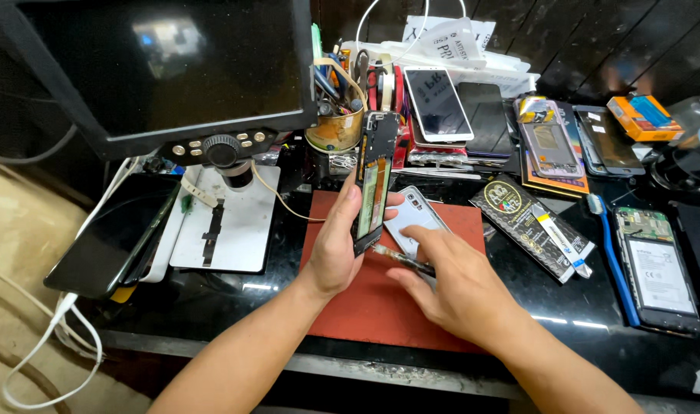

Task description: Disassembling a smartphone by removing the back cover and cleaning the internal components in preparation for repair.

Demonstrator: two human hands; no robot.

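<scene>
My left hand (336, 245) holds an opened phone body (375, 180) upright on its edge, its green board and battery side facing right. My right hand (456, 285) grips thin metal tweezers (402, 260), whose tip touches the lower end of that phone. Both hands are above a red work mat (365, 307). A silver phone back cover (413, 218) lies on the mat just behind my right hand.
A digital microscope with a dark screen (158, 69) and white base plate (235, 230) stands at left beside a black phone (112, 234). A tool cup (336, 126), several phones (436, 103), a boxed battery (530, 226), a blue toothbrush (611, 253) and an opened phone (657, 268) crowd the back and right.
</scene>
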